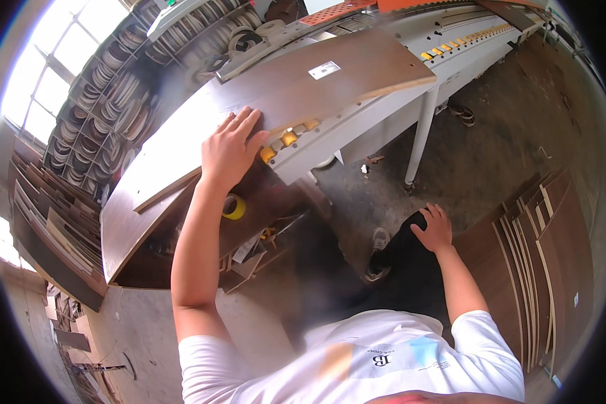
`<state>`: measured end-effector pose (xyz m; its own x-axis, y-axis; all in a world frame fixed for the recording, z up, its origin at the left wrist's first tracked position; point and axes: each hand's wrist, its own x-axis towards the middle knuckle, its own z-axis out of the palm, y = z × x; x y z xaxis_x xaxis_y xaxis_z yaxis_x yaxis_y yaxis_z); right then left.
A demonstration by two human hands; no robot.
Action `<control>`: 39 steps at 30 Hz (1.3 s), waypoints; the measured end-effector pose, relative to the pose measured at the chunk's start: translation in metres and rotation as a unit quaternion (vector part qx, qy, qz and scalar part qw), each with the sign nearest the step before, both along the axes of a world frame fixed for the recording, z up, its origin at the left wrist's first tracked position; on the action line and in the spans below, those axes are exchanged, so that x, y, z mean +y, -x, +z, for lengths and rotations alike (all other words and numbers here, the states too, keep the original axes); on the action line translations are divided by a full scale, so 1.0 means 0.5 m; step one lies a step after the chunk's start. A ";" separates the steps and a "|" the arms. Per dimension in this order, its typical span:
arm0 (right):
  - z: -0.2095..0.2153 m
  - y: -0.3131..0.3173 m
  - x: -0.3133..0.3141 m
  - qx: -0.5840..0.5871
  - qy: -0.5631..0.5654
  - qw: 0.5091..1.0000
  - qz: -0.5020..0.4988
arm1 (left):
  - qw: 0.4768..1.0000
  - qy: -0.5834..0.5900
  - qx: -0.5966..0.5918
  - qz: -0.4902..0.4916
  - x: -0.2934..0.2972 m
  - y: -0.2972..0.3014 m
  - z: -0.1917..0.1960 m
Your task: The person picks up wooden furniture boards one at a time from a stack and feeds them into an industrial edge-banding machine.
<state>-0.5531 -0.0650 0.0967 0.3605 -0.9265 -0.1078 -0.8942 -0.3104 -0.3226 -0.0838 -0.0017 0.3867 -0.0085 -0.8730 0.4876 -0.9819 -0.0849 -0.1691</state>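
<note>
My left hand [231,147] lies flat on a long brown wood panel [377,60], near its front edge, fingers stretched out and pointing away from me. The panel bears a white label [324,70] and rests along a white machine bed with yellow rollers [289,139], several of which show just right of the hand. Its left part shines white with glare. My right hand [435,227] rests open over the knee of my dark trousers [411,262], with no object in it. Below my left forearm, a roll of yellow tape [233,207] sits on a shelf under the brown tabletop.
Stacked brown boards [552,269] lean at my right, and more boards [54,236] stand at the far left. Racks of coiled edge banding [101,114] line the back left by the window. A white machine leg [421,135] meets the concrete floor ahead.
</note>
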 end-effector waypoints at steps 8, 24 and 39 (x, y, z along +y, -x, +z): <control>0.018 -0.023 -0.009 -0.004 -0.032 0.999 -0.027 | 0.995 -0.042 -0.043 0.075 -0.096 0.012 0.019; -0.001 -0.036 -0.013 -0.028 0.002 0.999 -0.022 | 0.980 -0.057 -0.169 0.092 -0.171 0.057 0.014; 0.008 -0.081 -0.027 0.013 -0.001 1.000 0.016 | 0.969 -0.141 -0.195 0.065 -0.300 0.115 0.042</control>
